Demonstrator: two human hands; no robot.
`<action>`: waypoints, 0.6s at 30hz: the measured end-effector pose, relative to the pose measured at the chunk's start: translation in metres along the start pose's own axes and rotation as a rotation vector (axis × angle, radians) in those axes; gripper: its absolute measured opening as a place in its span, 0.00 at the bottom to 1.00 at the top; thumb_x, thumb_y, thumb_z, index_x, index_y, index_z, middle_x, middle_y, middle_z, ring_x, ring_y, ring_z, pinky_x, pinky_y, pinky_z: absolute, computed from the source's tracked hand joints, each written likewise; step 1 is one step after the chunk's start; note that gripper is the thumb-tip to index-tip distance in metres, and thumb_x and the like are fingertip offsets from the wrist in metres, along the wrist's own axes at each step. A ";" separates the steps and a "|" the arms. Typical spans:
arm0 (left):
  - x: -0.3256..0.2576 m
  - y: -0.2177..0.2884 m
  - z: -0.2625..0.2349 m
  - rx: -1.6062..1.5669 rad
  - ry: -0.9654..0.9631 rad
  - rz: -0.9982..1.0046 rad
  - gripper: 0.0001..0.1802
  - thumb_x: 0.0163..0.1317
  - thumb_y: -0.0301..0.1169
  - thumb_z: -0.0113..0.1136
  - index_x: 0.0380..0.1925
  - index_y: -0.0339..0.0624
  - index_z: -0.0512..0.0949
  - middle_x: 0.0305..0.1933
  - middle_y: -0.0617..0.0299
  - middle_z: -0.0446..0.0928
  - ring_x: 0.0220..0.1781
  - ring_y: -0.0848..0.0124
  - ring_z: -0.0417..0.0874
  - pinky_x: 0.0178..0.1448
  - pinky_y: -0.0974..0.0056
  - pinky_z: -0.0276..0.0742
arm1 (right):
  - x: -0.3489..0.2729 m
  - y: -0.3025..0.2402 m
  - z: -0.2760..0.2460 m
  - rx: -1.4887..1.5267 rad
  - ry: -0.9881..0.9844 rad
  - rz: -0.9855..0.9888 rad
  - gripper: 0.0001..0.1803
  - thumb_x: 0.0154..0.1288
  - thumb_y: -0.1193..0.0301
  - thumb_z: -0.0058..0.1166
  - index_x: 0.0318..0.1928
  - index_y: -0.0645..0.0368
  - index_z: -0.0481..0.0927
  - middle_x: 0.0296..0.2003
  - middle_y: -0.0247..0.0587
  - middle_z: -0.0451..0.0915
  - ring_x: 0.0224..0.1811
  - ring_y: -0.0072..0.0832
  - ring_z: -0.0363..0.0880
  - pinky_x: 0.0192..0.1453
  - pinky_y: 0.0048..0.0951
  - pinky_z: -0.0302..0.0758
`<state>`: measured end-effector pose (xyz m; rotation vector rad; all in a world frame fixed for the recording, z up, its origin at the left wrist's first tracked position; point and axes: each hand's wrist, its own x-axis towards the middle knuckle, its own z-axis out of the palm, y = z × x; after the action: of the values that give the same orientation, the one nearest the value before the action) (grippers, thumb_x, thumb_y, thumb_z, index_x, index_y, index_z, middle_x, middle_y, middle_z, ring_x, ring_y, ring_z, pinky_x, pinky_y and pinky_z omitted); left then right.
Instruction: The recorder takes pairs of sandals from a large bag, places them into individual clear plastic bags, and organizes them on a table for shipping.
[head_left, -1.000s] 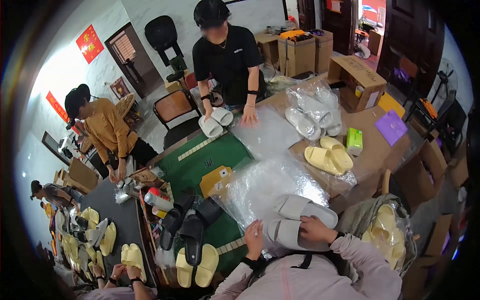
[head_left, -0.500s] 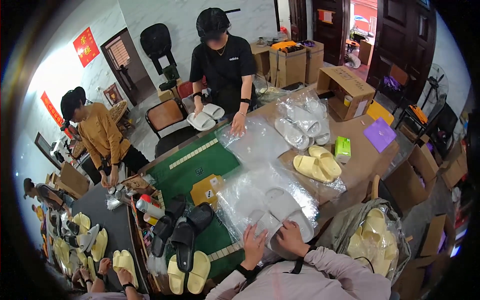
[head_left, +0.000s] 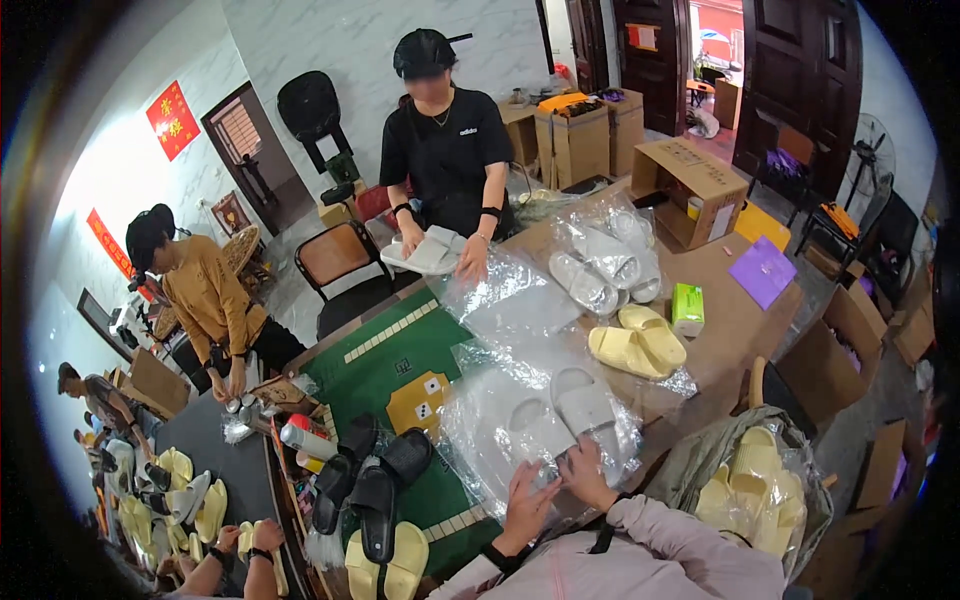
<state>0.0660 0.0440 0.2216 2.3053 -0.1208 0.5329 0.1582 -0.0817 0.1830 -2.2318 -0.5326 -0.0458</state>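
A pair of white slippers [head_left: 540, 432] lies side by side in a clear plastic bag [head_left: 478, 425], toes pointing away from me. My left hand [head_left: 529, 508] is at the bag's near edge by the slippers' heels, its fingers closed on the film. Close beside it, my right hand [head_left: 588, 478] has its fingers bent onto the same edge, also gripping the plastic. Across the table, a person in black [head_left: 445, 150] handles another pair of white slippers [head_left: 428, 251] with both hands.
Black slippers [head_left: 375, 500] and yellow slippers [head_left: 408, 560] lie to my left. Bagged white slippers [head_left: 600, 262], yellow slippers [head_left: 640, 345] and a green box [head_left: 687, 310] are to the far right. A sack of yellow slippers [head_left: 755, 480] stands at my right. Other people work on the left.
The white slippers have shifted slightly away from me with the bag. My hands have drawn closer together at its near edge. Across the table, the person has brought both hands to their slippers.
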 end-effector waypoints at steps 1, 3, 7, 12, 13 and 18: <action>0.003 0.002 -0.001 -0.064 -0.067 0.012 0.15 0.51 0.27 0.59 0.42 0.50 0.80 0.55 0.51 0.69 0.57 0.52 0.66 0.60 0.56 0.61 | 0.007 0.009 0.009 -0.141 0.055 -0.045 0.15 0.47 0.66 0.54 0.33 0.64 0.75 0.41 0.56 0.69 0.48 0.50 0.65 0.51 0.47 0.61; 0.008 0.007 -0.006 -0.169 -0.159 -0.009 0.15 0.53 0.27 0.58 0.42 0.49 0.80 0.53 0.52 0.70 0.56 0.56 0.68 0.59 0.59 0.63 | 0.019 0.001 0.003 -0.280 0.106 -0.094 0.15 0.46 0.65 0.54 0.32 0.64 0.76 0.39 0.54 0.70 0.48 0.48 0.65 0.51 0.47 0.61; 0.007 0.017 -0.016 -0.582 -0.396 -0.201 0.13 0.56 0.25 0.56 0.42 0.46 0.79 0.51 0.55 0.73 0.51 0.66 0.74 0.53 0.65 0.69 | 0.050 -0.009 -0.010 -0.342 -0.211 -0.054 0.16 0.45 0.62 0.52 0.31 0.62 0.78 0.41 0.46 0.73 0.45 0.40 0.68 0.47 0.45 0.63; 0.021 0.036 -0.033 -0.566 -0.398 -0.251 0.11 0.57 0.25 0.55 0.40 0.42 0.80 0.47 0.56 0.75 0.48 0.68 0.76 0.49 0.68 0.71 | 0.059 -0.006 -0.002 0.198 -0.401 -0.223 0.29 0.46 0.62 0.55 0.51 0.62 0.70 0.50 0.50 0.70 0.52 0.44 0.67 0.50 0.46 0.65; 0.021 0.032 -0.035 -0.549 -0.292 -0.300 0.09 0.57 0.25 0.55 0.38 0.37 0.79 0.44 0.55 0.76 0.47 0.69 0.76 0.50 0.68 0.71 | 0.061 -0.002 -0.003 0.198 -0.401 -0.225 0.29 0.46 0.62 0.55 0.51 0.62 0.70 0.50 0.50 0.70 0.52 0.44 0.67 0.50 0.46 0.65; 0.035 0.015 -0.060 -0.520 0.072 -0.451 0.09 0.59 0.25 0.53 0.33 0.29 0.78 0.37 0.53 0.78 0.39 0.69 0.78 0.45 0.67 0.74 | 0.055 -0.033 -0.048 -0.189 -0.331 -0.528 0.26 0.54 0.65 0.52 0.56 0.54 0.67 0.59 0.49 0.62 0.58 0.48 0.62 0.60 0.45 0.58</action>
<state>0.0733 0.0780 0.2836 1.7275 0.2632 0.3030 0.2021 -0.0781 0.2504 -2.2288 -1.3373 0.0017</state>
